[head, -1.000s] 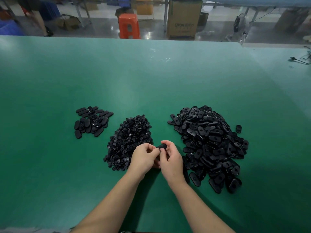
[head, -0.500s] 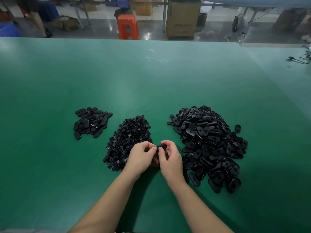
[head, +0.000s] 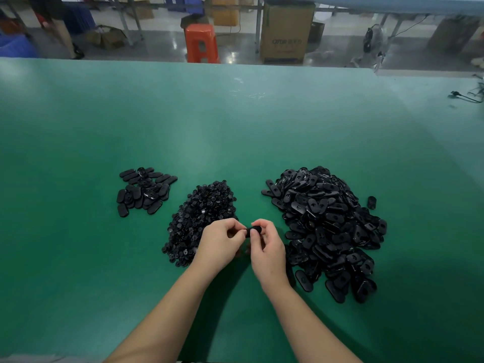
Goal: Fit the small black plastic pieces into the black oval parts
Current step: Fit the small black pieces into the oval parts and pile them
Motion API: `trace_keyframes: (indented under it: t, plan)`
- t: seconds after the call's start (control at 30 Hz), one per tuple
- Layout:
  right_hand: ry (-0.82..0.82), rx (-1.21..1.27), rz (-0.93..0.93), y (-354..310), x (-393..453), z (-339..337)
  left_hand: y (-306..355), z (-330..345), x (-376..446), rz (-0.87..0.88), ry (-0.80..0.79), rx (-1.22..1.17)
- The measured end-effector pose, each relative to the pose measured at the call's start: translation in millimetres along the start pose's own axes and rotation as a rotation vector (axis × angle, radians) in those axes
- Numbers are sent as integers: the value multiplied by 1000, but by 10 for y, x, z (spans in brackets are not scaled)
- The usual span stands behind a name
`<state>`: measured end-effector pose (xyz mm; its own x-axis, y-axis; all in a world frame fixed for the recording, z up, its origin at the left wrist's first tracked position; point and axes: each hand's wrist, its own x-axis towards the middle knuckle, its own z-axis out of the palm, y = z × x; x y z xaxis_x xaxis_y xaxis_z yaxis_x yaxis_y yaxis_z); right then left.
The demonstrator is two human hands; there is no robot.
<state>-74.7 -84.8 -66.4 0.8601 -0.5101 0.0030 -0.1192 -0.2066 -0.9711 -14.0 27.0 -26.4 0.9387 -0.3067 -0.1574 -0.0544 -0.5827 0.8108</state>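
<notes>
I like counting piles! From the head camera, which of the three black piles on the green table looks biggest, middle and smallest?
1. Right pile of oval parts, clearly biggest.
2. Middle pile of small pieces.
3. Left pile of oval parts, smallest, though it lies a bit farther away.

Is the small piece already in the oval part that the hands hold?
Cannot tell. Both hands' fingers cover most of the oval part.

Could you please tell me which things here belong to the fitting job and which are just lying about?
Job: oval part held between left hand and right hand; small-piece pile; big oval pile; small oval pile.
Lying about: orange stool; cardboard box; cable.
</notes>
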Motion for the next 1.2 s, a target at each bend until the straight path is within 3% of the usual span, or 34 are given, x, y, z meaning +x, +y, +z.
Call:
trace_keyframes:
  t: [0.27, 0.4, 0.47, 0.6, 0.77, 0.9, 1.2]
  plan:
    - [52, -4, -2, 2, 0, 34, 12, -32, 64, 192, -16, 185]
    - [59, 23, -8, -20, -4, 48, -80, -256, 159, 269, 174, 252]
    - [15, -31, -8, -6, -6, 51, -184, -481, 230, 211, 338, 159]
    - [-55, -63, -19, 10, -12, 54, -538, -1017, 433, -99, 553, -136]
    - [-68, -98, -39, -16, -14, 60, -939, -1417, 637, -275, 698, -134]
    - [-85, -112, -35, -19, -10, 66, -1038, -1458, 704, -274, 713, -95]
    - [-92, -181, -57, -26, -2, 74, -1005, -920, 289, -34, 733, 52]
